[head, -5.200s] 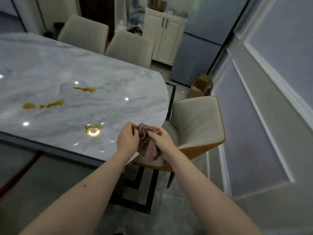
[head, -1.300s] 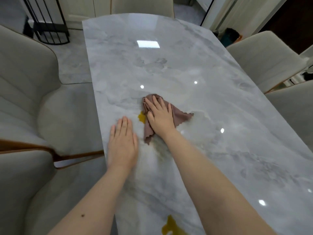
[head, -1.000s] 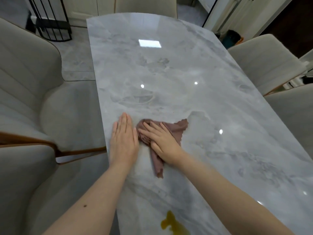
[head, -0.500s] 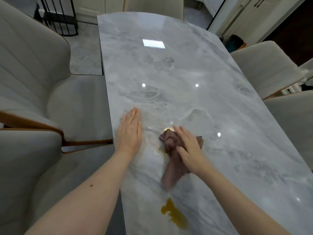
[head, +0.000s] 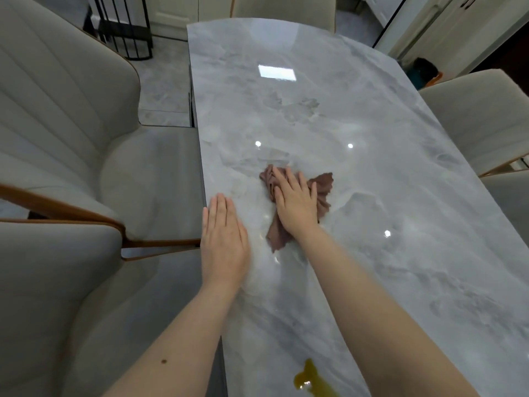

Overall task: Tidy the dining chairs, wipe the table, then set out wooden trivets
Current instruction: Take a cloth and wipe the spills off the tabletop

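A long grey marble table [head: 357, 116] runs away from me. My right hand [head: 296, 203] lies flat with straight fingers on a crumpled brown cloth [head: 325, 186] and presses it to the tabletop. My left hand [head: 224, 242] rests flat on the table near its left edge, holding nothing. A yellow-brown spill [head: 312, 381] lies on the table close to me, between my forearms. No trivets are in view.
Two beige padded chairs [head: 57, 116] [head: 43, 296] stand along the table's left side. Two more chairs [head: 475, 118] are on the right and one chair [head: 283, 5] at the far end. A black wire stand [head: 126, 27] is on the floor at the back left.
My right hand has pushed the cloth away from me and slightly left, and the cloth has spread out. The yellow spot beside it is gone. My left hand has stayed flat on the table.
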